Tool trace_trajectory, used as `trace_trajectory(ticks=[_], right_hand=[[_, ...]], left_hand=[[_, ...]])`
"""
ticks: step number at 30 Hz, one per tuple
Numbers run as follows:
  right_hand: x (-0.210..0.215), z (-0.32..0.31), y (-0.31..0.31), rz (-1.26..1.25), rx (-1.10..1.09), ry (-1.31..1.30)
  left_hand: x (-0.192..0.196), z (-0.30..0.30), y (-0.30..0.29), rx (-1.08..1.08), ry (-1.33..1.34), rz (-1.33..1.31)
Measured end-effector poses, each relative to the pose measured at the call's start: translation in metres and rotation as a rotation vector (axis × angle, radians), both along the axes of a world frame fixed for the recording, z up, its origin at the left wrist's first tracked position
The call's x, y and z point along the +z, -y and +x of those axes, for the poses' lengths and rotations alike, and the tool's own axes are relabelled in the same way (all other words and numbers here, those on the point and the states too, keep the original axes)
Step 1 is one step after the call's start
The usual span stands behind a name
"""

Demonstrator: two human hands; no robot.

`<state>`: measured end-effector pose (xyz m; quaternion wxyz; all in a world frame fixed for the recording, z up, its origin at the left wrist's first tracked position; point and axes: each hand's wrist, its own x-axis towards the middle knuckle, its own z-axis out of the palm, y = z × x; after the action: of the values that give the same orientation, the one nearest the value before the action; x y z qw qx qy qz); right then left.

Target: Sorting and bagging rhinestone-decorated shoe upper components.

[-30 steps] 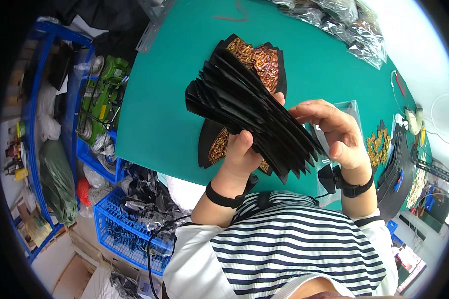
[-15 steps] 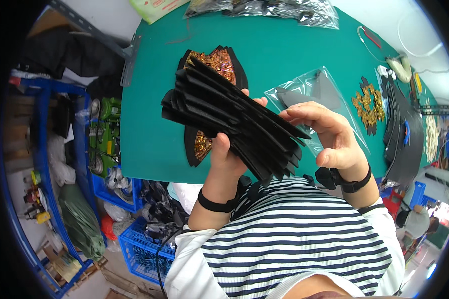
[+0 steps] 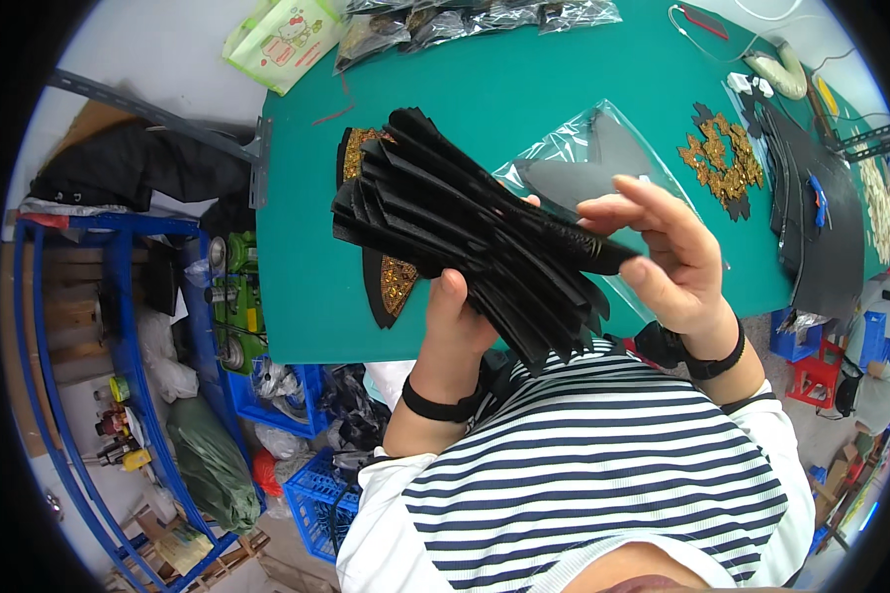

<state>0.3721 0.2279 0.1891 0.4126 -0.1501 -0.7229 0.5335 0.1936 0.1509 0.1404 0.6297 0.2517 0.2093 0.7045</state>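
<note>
Gripping the black stack (image 3: 435, 212) in the left hand (image 3: 457, 321), right hand (image 3: 680, 255) spread by its end, so probably partway leafed, dunno what's left, beaded material (image 3: 398, 282) beneath it untouched.

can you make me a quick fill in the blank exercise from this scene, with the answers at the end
1. The left hand grips a stack of black pieces over a table top that is ____ in colour.
2. The gold-coloured cluster lies on the ____ side of the picture, beyond the right hand.
3. The band around the left wrist is ____ in colour.
4. The stool on the floor is ____ in colour.

Missing words: green; right; black; red.
</note>
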Motion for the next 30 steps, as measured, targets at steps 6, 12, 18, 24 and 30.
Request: trace_trajectory(ticks=[6,12,18,24,30], right_hand=[[0.003,0.034,-0.01,0.461,-0.147,0.065],[0.012,0.06,-0.009,0.395,-0.187,0.183],[0.008,0.085,-0.013,0.436,-0.183,0.201],[0.005,0.101,-0.018,0.454,-0.197,0.112],[0.0,0.104,-0.022,0.5,-0.266,0.037]], left_hand=[[0.005,0.024,0.004,0.044,0.001,-0.11],[0.0,0.043,-0.01,-0.035,0.025,-0.155],[0.002,0.061,-0.021,-0.072,-0.006,-0.158],[0.012,0.081,-0.03,-0.068,-0.041,-0.094],[0.019,0.093,-0.037,-0.116,-0.183,-0.069]])
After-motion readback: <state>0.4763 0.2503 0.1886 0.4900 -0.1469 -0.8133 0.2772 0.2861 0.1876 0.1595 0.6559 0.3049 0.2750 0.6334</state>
